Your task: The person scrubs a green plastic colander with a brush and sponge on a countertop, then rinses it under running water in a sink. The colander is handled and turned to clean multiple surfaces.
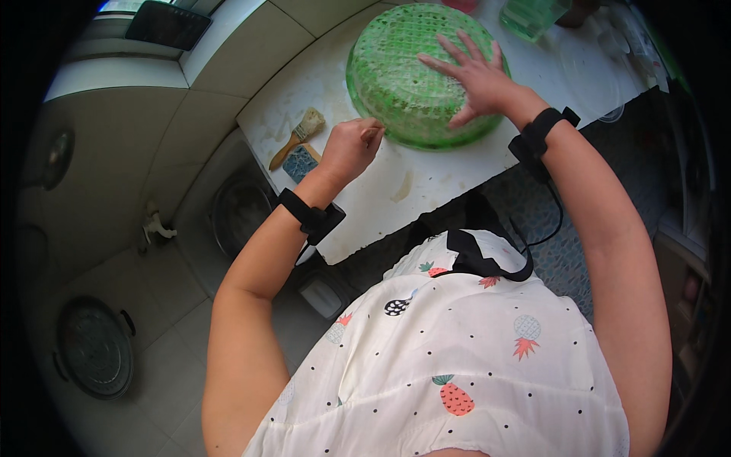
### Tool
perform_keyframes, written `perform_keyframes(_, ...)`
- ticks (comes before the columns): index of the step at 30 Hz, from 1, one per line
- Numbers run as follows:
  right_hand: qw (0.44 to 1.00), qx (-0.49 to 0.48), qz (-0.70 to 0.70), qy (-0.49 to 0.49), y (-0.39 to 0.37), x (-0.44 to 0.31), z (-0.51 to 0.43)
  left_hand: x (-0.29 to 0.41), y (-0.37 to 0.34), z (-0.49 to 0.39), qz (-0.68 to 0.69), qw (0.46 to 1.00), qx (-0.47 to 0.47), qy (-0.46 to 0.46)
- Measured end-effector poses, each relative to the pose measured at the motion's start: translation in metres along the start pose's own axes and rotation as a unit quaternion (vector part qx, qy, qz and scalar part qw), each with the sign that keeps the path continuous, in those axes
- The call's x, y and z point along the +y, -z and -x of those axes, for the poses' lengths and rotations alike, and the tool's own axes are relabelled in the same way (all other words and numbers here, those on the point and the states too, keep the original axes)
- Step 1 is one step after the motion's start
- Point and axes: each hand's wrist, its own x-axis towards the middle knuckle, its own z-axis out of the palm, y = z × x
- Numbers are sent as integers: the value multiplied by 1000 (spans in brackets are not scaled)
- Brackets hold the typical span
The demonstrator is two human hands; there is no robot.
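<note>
An upside-down green plastic basket or basin [400, 74] with a lattice-patterned bottom lies on the white tabletop [365, 211]. Whitish residue coats much of its surface. My right hand [477, 80] rests on its upturned bottom at the right, fingers spread wide. Beside the basket's lower-left rim is my left hand [354, 145], thumb and fingers curled together at the edge. Whether something small sits between those fingertips is hidden. Left of that hand lie a flat brush [300, 137] with a wooden handle and a blue-faced sponge [301, 162], partly covered by the hand.
A green transparent container [531, 20] and clear plastic lids [591, 74] stand at the back right. A metal basin [243, 214] sits below the table's left edge. A wall tap [157, 227] and a metal pan [96, 347] are further left. A phone [167, 25] leans by the window.
</note>
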Motion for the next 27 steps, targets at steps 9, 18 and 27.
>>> perform_keyframes(9,1000,2,-7,-4,-4,0,-2,-15,-7,-8,-74,991,-8,109)
perform_keyframes(18,1000,7,-10,-4,-4,-1,-2,-28,-31,6,20,987,41,151)
perform_keyframes(27,1000,-3,2,-9,-3,-2,-3,-37,-40,18,-36,997,25,58)
